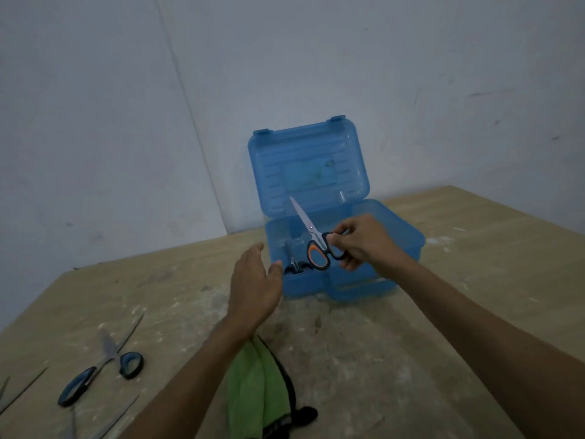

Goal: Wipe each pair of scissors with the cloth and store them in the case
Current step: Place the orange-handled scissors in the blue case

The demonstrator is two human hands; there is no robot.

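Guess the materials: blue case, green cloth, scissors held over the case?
Translucent blue lidded case: glossy moulded plastic, with see-through walls and ribs in the lid. Green folded cloth: soft, matte, fuzzy, probably microfibre. Orange-and-black-handled scissors in the right hand: bright bare-metal blades, likely steel; handles look like matte plastic, perhaps rubber-lined.

Pale wooden table (348, 343) dusty, white-smeared; scuffed grey wall (95, 122) behind, thin vertical seam at left

Clear from above into the open case (408, 239) under the right hand (364, 245). Blocked just beyond it by the upright lid (308, 166). Crowded on its left by the orange scissors (303, 215), stored scissors (296, 267) and the left hand (254, 283). Open over bare table (474, 248) on its right.
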